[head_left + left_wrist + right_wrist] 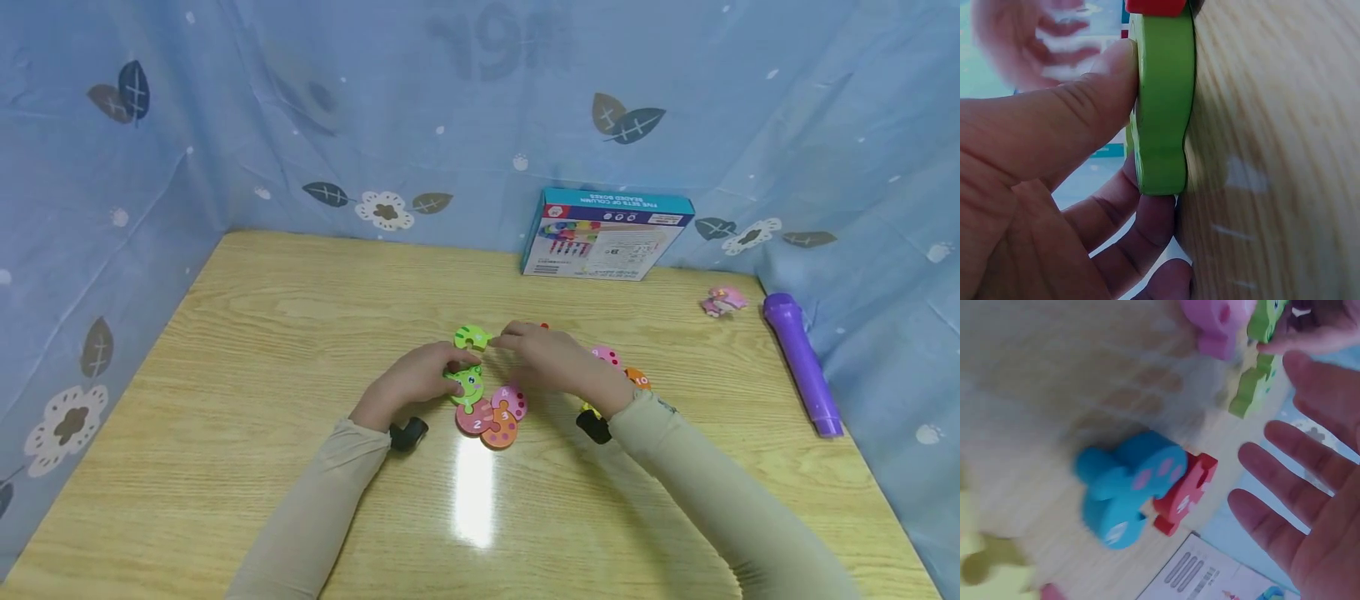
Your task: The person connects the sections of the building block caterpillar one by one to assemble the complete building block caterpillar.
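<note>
My left hand [412, 375] pinches the green caterpillar-head puzzle piece [468, 385] on the table; in the left wrist view the thumb lies on its face and the fingers at its edge. Joined to the head is a curve of wooden pieces: a red 2 [475, 418], an orange 3 [501, 430] and a pink 4 [510, 402]. Just beyond it sits a loose green piece [470, 337]. My right hand [551, 357], fingers spread and holding nothing, hovers right of that piece. Blue pieces [1135, 487] and a red piece [1188, 494] lie below it, mostly hidden in the head view.
Right of the right hand lie a pink piece [607, 356] and an orange 10 [637, 378], with a yellow piece partly under the wrist. A boxed set [607, 237] leans at the back. Farther right are a small pink toy [724, 301] and a purple microphone [802, 367].
</note>
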{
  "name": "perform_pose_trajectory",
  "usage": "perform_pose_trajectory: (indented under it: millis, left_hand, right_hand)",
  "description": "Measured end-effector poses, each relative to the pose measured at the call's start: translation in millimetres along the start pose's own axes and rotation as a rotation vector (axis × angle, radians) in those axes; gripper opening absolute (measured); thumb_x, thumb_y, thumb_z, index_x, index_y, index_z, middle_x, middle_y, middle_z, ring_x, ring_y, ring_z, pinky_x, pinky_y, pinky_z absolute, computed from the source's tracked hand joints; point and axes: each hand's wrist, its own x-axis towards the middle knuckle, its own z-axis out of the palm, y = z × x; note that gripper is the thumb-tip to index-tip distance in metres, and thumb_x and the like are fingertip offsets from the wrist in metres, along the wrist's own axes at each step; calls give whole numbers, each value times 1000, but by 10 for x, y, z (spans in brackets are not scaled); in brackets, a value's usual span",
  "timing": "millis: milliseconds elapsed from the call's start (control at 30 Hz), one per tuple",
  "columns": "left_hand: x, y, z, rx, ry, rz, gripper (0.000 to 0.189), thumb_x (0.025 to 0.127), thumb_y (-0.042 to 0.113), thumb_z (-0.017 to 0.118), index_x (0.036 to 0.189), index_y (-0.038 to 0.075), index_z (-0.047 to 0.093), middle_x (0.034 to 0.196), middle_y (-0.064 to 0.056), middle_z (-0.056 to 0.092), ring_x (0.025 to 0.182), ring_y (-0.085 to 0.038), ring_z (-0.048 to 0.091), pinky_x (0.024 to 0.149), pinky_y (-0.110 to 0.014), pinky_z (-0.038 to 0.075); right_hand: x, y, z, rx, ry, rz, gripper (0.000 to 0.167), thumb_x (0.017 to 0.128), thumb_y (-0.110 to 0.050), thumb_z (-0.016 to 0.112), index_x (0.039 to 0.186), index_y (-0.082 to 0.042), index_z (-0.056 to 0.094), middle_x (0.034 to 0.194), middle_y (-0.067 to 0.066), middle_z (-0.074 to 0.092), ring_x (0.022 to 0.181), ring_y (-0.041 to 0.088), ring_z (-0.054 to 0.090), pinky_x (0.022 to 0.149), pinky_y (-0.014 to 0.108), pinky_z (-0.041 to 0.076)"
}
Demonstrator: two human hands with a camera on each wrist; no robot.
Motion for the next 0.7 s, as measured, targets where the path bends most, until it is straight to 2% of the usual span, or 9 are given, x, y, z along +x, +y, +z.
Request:
perform_pose_trajectory:
  millis: [200, 333, 533, 600, 700]
  left_hand:
    - [-6, 7, 2, 12, -4, 14, 45, 79, 14, 73, 123, 18, 61, 104, 1, 61, 93, -15, 54, 83, -34, 45]
    - [-12, 26, 12, 22, 3, 30, 43, 79, 14, 72, 121, 15, 62, 108, -2, 62, 99, -18, 56, 87, -36, 44]
    - [-22, 40, 13, 52, 12, 52, 43, 79, 14, 73, 120, 13, 62, 110, -3, 63, 102, -18, 57, 90, -36, 43]
    - [-21, 38, 8, 66, 13, 58, 42, 79, 15, 73, 120, 13, 62, 108, -2, 63, 100, -18, 57, 89, -36, 43]
    - [-13, 26, 1, 71, 16, 59, 42, 79, 15, 73, 120, 12, 62, 107, -1, 63, 99, -17, 57, 88, -35, 44]
  right_hand:
    - [359, -16, -37, -100, -30, -18, 49, 86, 2, 60, 131, -18, 54, 125, 9, 51, 112, 23, 51, 83, 36, 48]
    - [507, -45, -23, -105, -46, -49, 49, 87, 2, 59, 131, -19, 53, 130, 10, 49, 115, 25, 50, 83, 40, 48]
    - [603, -77, 51, -128, -110, -79, 43, 89, -12, 61, 130, -21, 54, 136, 9, 45, 118, 26, 49, 87, 41, 47]
    - [614, -92, 60, -133, -134, -73, 42, 90, -12, 60, 130, -22, 54, 136, 7, 45, 119, 24, 48, 90, 40, 46]
    - [616, -96, 67, -112, -119, -69, 41, 88, -8, 61, 127, -21, 57, 128, 6, 51, 113, 23, 51, 90, 37, 45]
